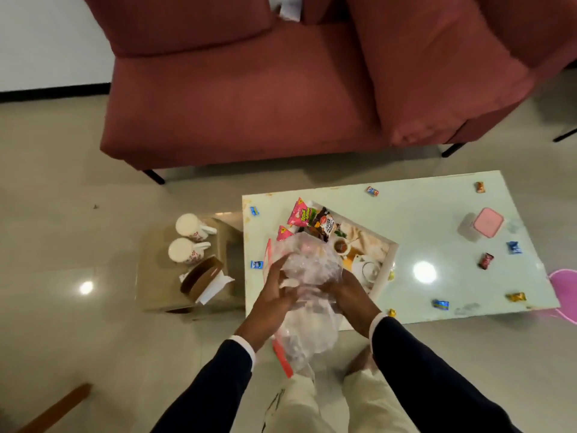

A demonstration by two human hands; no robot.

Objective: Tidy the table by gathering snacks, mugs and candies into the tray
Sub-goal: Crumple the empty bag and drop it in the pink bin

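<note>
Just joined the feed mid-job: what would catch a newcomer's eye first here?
Both hands, left hand and right hand, grip a crumpled clear plastic bag over the near edge of the white table. Behind it, the tray holds snack packets; wrapped candies lie scattered around. Two white mugs stand on the lower side table at left.

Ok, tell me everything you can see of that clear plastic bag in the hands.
The clear plastic bag is thin, crinkled, see-through film with a red-orange strip along its left edge, possibly a zip closure. It hangs bunched and slack over the near edge of the white table, its upper end over the tray. The left hand and right hand grip it from either side. Its contents are too blurred to tell.
</note>
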